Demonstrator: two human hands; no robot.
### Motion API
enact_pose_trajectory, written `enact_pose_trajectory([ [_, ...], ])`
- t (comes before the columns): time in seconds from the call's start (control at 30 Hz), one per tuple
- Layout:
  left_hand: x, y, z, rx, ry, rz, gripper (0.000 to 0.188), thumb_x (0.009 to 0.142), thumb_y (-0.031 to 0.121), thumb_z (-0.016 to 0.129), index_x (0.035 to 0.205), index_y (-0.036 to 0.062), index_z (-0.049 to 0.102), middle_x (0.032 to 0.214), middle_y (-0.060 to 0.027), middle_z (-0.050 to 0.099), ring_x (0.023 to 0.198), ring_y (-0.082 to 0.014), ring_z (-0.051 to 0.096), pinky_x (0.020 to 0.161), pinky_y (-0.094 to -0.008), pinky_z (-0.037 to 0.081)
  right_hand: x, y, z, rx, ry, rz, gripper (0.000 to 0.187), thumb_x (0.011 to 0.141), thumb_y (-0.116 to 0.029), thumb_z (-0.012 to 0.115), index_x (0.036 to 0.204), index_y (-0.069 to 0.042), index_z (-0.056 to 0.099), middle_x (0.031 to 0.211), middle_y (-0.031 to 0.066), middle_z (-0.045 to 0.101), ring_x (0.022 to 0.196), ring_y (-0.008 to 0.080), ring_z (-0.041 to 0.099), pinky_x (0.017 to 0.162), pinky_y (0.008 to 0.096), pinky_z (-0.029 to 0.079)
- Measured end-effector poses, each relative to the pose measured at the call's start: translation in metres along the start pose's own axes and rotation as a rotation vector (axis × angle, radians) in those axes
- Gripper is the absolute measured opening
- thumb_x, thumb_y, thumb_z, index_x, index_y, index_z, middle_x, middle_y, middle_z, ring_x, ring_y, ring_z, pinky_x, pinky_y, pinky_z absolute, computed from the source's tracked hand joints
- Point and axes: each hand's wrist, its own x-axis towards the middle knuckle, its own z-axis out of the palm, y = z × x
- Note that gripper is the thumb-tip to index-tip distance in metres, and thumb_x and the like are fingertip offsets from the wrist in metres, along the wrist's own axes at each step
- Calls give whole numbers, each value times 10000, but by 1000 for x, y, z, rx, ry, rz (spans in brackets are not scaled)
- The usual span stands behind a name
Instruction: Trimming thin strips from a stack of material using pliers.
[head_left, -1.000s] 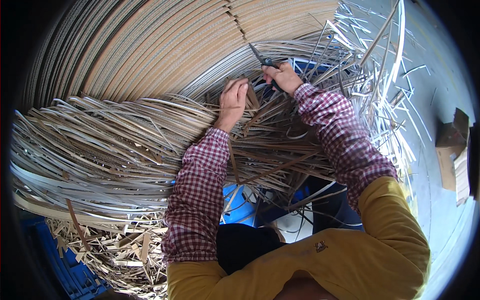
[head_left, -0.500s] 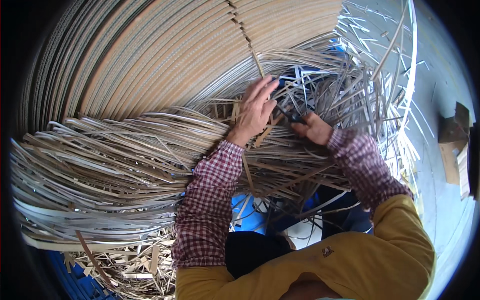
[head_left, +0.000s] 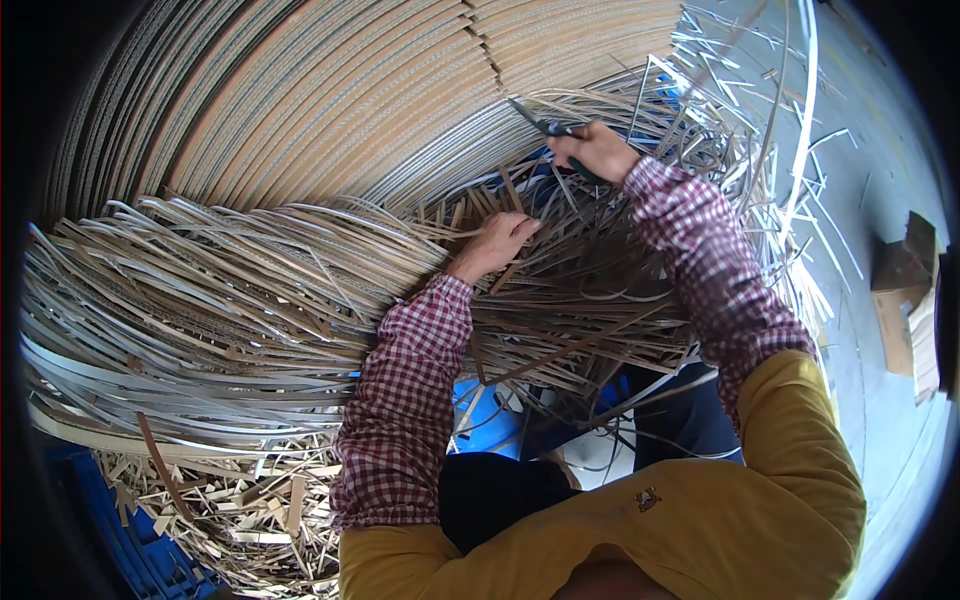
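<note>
My right hand (head_left: 598, 152) grips a pair of scissors (head_left: 545, 124) with dark handles. Their blades point up and left, with the tip by the front edge of a large stack of corrugated cardboard sheets (head_left: 330, 110). Lower and to the left, my left hand (head_left: 497, 242) is closed among thin cardboard strips (head_left: 560, 305), its fingers curled down. Exactly which strips lie in those fingers is partly hidden. Long, curved strips (head_left: 230, 270) hang in a thick tangle along the front of the stack on both sides of my left hand.
A blue crate (head_left: 150, 545) at the lower left holds many short cardboard scraps (head_left: 270, 520). Long white strips (head_left: 800, 150) stick out over the grey floor (head_left: 850, 330) on the right. An open cardboard box (head_left: 900, 300) stands at the far right.
My right hand has moved up and away from my left, bringing the scissors to the stack's edge. My left hand has dropped slightly, and its fingers have curled.
</note>
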Motion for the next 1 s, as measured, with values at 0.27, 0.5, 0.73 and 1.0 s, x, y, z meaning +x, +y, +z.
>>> enact_pose_trajectory([
  [0.27,-1,4,-7,-55,98,23,347,940,298,440,1015,21,637,587,-42,451,562,-119,413,537,-300,361,22,13,19,84,40,-95,358,848,-323,563,796,21,646,645,66,595,541,154,541,590,296,460],
  [0.5,-2,4,-5,-50,342,155,268,893,232,505,915,-20,594,749,-133,555,664,-246,541,619,-368,430,21,9,38,227,103,-48,374,831,-314,563,647,9,604,547,74,558,474,161,515,495,305,430],
  [0.73,2,23,-16,98,619,448,280,884,201,501,1044,-7,599,993,-175,592,879,-324,577,809,-378,441,-85,55,35,164,-340,-82,189,837,-191,583,802,-15,643,752,65,633,642,160,570,635,308,465],
  [1.0,5,-19,-6,54,223,-85,451,946,372,355,902,-21,573,825,-197,553,775,-325,546,705,-414,407,-14,10,4,-18,-57,42,333,841,-349,585,786,-33,673,761,101,638,705,175,576,743,298,441],
])
